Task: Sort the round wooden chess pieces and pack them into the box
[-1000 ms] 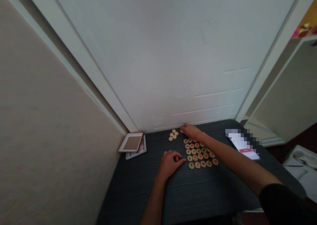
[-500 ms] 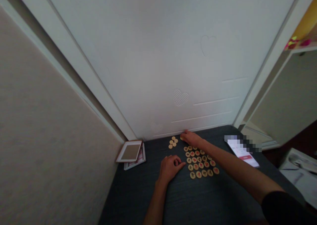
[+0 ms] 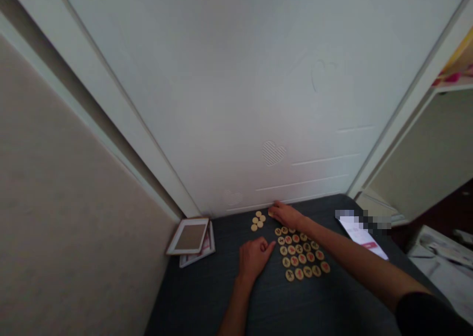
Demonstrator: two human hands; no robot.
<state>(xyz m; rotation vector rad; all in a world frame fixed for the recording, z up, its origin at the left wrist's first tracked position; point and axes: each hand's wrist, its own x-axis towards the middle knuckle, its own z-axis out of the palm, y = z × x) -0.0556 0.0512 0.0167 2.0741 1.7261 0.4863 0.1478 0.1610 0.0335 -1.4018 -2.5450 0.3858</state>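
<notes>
My right hand (image 3: 286,214) reaches to the far edge of the table, its fingertips closed on a round wooden Chinese chess piece (image 3: 271,213), which they partly cover. Beside it on the left lies a loose cluster of blank-faced pieces (image 3: 254,220). Nearer to me, several rows of pieces (image 3: 299,249) with red and black characters form a grid; my right forearm hides part of its far right corner. My left hand (image 3: 254,258) rests on the table left of the grid, its fingers loosely curled in and the thumb pointing at the pieces. No piece shows in it.
The dark table (image 3: 207,296) meets a white panel (image 3: 221,129) with embossed hearts. Two stacked frames (image 3: 190,237) lie at the left edge. A phone with a lit screen (image 3: 364,235), partly pixelated, lies on the right. White items (image 3: 432,257) stand beyond the right edge.
The whole view has shifted, with the table lower in the picture. The left thumb has moved slightly closer to its curled fingers. My right hand stays at the same piece beside the cluster.
</notes>
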